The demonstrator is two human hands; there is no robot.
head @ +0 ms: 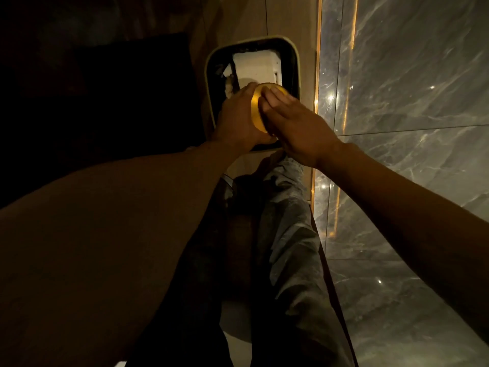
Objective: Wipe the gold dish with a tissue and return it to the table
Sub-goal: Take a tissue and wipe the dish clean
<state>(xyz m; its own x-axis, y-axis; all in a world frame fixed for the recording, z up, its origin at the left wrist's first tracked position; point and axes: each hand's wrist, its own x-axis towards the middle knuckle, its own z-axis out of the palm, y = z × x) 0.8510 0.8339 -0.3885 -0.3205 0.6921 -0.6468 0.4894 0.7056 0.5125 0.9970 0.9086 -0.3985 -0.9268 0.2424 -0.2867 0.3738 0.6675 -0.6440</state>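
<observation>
The gold dish [256, 109] is tilted on its edge above an open waste bin. My left hand [238, 117] grips it from the left, fingers wrapped round its back. My right hand [293, 125] lies flat against the dish's inner face, fingers together and pressing on it. No tissue shows; anything under my right palm is hidden. Only the dish's rim and a strip of its top show between the two hands.
The waste bin [211, 75] has a pale rim, a dark liner and white paper waste [255, 66] inside. It stands on a wood-tone floor beside a glossy grey marble wall [410, 102] with a gold strip. My trouser legs [285, 234] fill the lower middle. The left side is dark.
</observation>
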